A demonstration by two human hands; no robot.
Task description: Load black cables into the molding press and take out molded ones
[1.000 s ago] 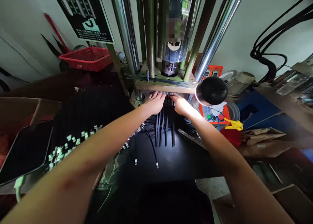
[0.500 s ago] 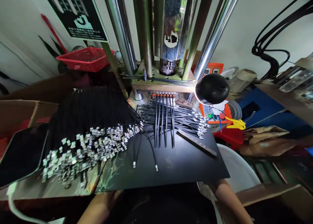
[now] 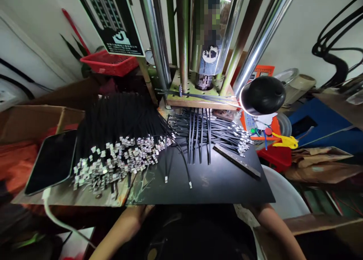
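Both my hands are out of sight below the front edge of the black work mat [image 3: 215, 184]. Only my left forearm [image 3: 121, 229] and right forearm [image 3: 273, 228] show at the bottom. Several black cables [image 3: 198, 135] lie in a straight row on the mat, their far ends under the plate of the press [image 3: 198, 99]. A big heap of black cables with metal connectors [image 3: 119, 146] lies to the left. A flatter pile of cables [image 3: 229, 133] fans out to the right. Two loose cables [image 3: 183, 161] trail toward me.
A metal bar [image 3: 236, 160] lies slanted on the mat's right side. A black lamp [image 3: 262, 95] hangs right of the press over an orange control box [image 3: 255, 124]. A phone [image 3: 51, 161], a cardboard box [image 3: 34, 118] and a red basket [image 3: 109, 63] are on the left.
Both hands left the cable ends at the press plate and dropped below the mat's front edge. The view has shifted slightly right and down.
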